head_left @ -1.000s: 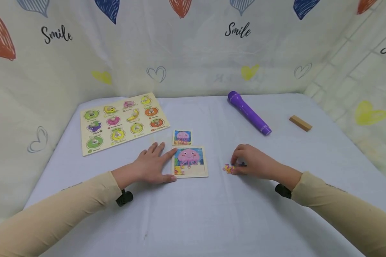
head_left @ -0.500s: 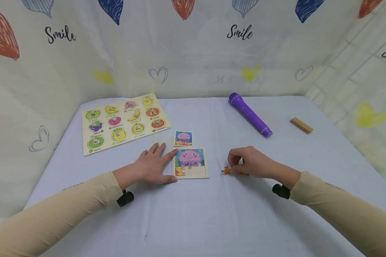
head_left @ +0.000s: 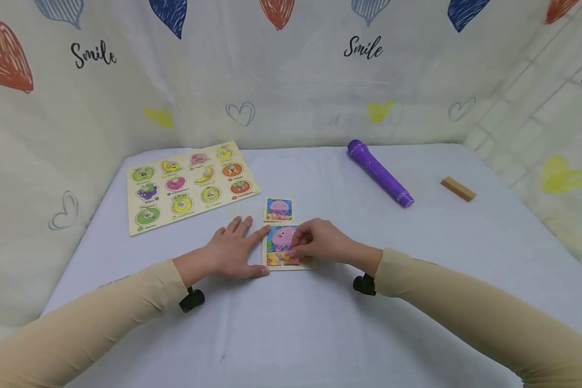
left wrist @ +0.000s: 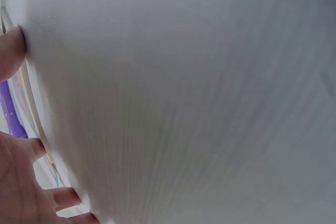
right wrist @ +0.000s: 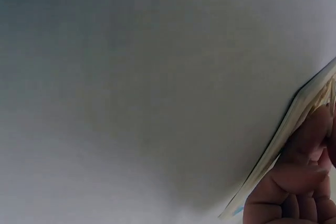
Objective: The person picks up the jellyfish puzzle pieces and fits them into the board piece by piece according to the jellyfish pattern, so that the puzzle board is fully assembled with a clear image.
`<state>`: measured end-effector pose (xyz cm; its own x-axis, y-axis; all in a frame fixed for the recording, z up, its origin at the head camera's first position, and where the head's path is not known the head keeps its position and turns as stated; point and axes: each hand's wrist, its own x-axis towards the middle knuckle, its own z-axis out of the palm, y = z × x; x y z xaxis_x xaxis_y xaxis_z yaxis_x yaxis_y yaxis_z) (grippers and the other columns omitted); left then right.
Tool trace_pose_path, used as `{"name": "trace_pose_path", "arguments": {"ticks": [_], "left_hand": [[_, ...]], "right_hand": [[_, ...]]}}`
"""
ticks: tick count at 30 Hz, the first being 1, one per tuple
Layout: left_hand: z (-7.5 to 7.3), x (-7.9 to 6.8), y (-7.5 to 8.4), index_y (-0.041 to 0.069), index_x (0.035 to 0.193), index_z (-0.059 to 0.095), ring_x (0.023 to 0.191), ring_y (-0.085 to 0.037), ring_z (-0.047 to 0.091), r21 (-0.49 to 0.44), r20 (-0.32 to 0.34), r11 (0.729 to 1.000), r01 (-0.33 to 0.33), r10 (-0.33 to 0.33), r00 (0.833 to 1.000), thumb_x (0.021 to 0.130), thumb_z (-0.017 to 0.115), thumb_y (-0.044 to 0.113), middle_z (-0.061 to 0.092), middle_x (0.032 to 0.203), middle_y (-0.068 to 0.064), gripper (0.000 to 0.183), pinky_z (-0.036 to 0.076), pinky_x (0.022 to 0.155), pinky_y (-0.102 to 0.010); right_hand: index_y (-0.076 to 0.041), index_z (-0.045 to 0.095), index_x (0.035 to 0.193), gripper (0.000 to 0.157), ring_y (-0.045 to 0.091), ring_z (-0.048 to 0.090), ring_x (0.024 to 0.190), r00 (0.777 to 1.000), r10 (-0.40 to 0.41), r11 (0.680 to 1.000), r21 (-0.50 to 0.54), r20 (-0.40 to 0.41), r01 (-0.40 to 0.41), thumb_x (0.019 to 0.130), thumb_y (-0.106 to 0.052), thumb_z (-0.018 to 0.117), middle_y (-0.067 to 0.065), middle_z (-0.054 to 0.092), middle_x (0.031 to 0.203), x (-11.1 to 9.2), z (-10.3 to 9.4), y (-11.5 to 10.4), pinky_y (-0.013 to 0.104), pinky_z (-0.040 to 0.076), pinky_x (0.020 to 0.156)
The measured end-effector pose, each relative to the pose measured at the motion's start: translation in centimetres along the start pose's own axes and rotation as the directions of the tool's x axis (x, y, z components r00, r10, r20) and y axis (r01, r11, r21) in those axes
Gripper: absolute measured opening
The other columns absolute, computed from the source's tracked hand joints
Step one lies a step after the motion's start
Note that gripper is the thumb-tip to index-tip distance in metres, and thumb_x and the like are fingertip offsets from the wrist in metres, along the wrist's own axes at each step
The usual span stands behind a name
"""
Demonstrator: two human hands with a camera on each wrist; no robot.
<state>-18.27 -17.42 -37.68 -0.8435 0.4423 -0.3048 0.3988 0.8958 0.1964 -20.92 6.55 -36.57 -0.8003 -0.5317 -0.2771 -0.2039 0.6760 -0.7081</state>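
A small wooden jigsaw puzzle board point(head_left: 286, 268) with a pink jellyfish picture lies mid-table. My left hand point(head_left: 228, 254) is spread flat beside it, index fingertip and thumb at its left edge. Over the board's right half, my right hand point(head_left: 327, 242) pinches a yellow-orange puzzle piece point(head_left: 291, 261) at the lower row, partly hidden by the fingers. Directly behind the board sits a small jellyfish picture card point(head_left: 278, 209). In the right wrist view, the right hand's curled fingers point(right wrist: 302, 179) are at the board's pale edge.
A fruit peg puzzle board point(head_left: 194, 188) lies at the back left. Towards the back right are a purple microphone-shaped toy point(head_left: 380, 173) and a small wooden block point(head_left: 458, 189). A printed cloth point(head_left: 300, 75) hangs behind the table.
My right hand has picked up puzzle material from the cloth right of the board and moved left with it, onto the board's lower row. The left hand stays at the board's left edge.
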Motion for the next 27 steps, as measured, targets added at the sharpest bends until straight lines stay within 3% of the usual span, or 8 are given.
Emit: {"name": "trace_pose_path", "arguments": {"ticks": [5, 15, 27], "left_hand": [[0.1, 0.0, 0.0, 0.021, 0.164, 0.023, 0.155, -0.051, 0.015, -0.003, 0.002, 1.0, -0.002, 0.002, 1.0, 0.091, 0.063, 0.064, 0.017, 0.168, -0.027, 0.094, 0.026, 0.116, -0.072], [0.0, 0.0, 0.0, 0.021, 0.164, 0.024, 0.154, -0.051, 0.016, 0.005, -0.001, 1.0, 0.007, -0.007, 1.0, 0.091, 0.064, 0.063, 0.018, 0.168, -0.027, 0.094, 0.027, 0.116, -0.072], [-0.1, -0.1, 0.1, 0.021, 0.164, 0.024, 0.154, -0.052, 0.017, 0.004, 0.0, 1.0, 0.008, -0.008, 1.0, 0.091, 0.065, 0.062, 0.019, 0.168, -0.027, 0.094, 0.027, 0.116, -0.072]], "right_hand": [[-0.01, 0.074, 0.09, 0.012, 0.011, 0.056, 0.073, 1.0, 0.017, 0.998, -0.061, -0.009, -0.018, 0.089, -0.019, 0.081, -0.001, 0.069, 0.079, 0.4, 0.6, -0.7, 0.022, 0.046, 0.067], [-0.012, 0.071, 0.084, 0.013, 0.013, 0.053, 0.071, 0.998, -0.043, 0.961, -0.275, -0.043, 0.03, 0.091, -0.019, 0.079, -0.001, 0.064, 0.075, 0.6, 1.4, -1.5, 0.023, 0.044, 0.064], [-0.014, 0.072, 0.087, 0.009, 0.012, 0.055, 0.071, 0.995, -0.075, 0.934, -0.354, -0.063, 0.048, 0.091, -0.017, 0.078, -0.004, 0.065, 0.075, 0.4, 2.0, -1.7, 0.023, 0.048, 0.067]]}}
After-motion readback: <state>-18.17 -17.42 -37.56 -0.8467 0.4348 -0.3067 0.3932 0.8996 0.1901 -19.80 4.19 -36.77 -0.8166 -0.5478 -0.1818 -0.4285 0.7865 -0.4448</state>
